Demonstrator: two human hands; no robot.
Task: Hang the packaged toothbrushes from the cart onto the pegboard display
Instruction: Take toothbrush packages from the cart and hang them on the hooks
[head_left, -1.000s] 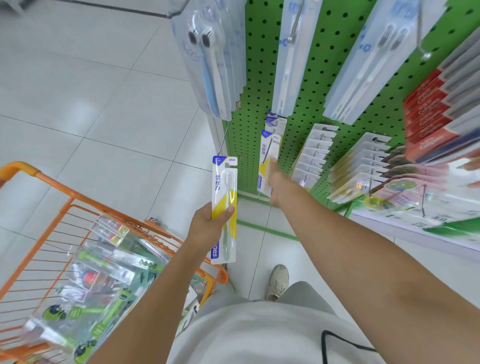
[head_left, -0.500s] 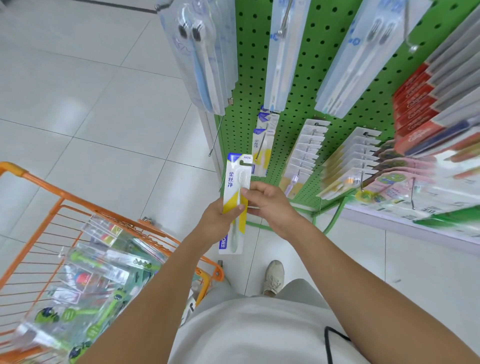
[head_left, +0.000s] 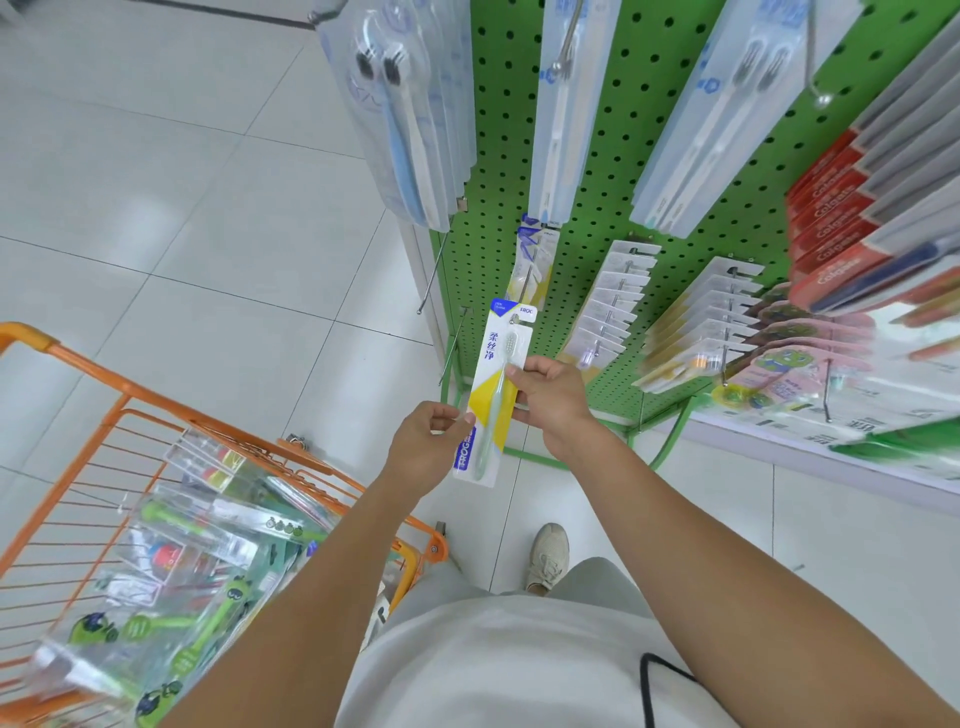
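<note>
Both hands grasp one yellow-and-white carded toothbrush pack – left hand pinching its lower edge, right hand gripping its middle – in front of the green perforated pegboard, above the orange wire cart.

One second ago the right hand was stretched to the packs on the green pegboard. It has come back and now grips the right edge of the yellow toothbrush pack. The left hand, which held the pack alone, now touches only its lower left edge with the fingertips. The pack has risen toward the pegboard.
</note>
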